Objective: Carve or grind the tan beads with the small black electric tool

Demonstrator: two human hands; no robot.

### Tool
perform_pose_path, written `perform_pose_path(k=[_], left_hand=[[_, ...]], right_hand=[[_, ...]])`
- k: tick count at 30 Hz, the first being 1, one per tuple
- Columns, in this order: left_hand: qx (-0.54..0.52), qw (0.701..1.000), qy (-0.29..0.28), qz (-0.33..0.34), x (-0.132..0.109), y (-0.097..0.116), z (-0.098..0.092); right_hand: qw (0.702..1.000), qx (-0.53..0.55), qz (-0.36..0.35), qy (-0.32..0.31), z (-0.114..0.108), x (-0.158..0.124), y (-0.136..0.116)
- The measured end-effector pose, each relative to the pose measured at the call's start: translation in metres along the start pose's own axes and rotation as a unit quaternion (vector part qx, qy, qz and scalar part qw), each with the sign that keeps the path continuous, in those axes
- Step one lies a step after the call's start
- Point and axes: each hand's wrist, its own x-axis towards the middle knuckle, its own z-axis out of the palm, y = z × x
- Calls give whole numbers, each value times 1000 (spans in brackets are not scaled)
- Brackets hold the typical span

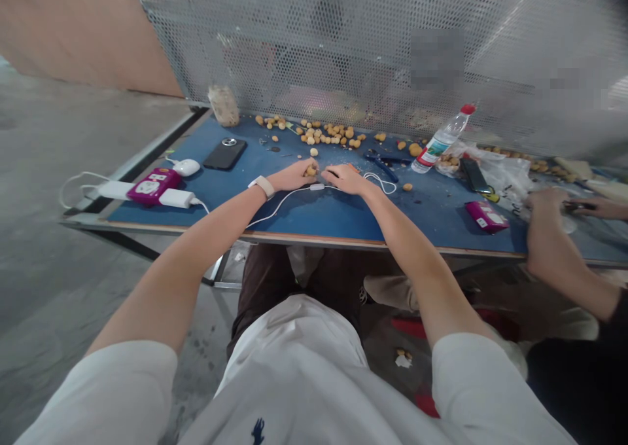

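The left hand (293,175) pinches a nut (311,170) mid-table (314,219), over a white cable (279,204). Just right, the right hand (347,179) curls its fingers; I cannot tell what they grip.

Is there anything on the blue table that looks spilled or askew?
Yes. The plastic bottle lies tipped on its side at the right, cap on. Small tan pieces are strewn loose along the far edge of the table.

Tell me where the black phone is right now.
Head view: the black phone lies flat on the blue table, left of the left hand and farther back, with a small white device just to its left.
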Motion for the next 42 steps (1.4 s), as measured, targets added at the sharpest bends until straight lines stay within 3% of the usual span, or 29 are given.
perform_pose_path(k=[17,25,30,42], left_hand=[[-19,999,9,-25,2,-1,1],[-3,998,55,-39,2,-7,5],[42,995,75,-45,0,-6,6],[97,995,14,-16,0,7,6]], right_hand=[[1000,-13,5,-8,1,1,-2],[999,34,27,20,-3,-4,-1],[999,-3,28,33,-8,-6,2],[1000,14,-6,-17,-16,-13,-9]])
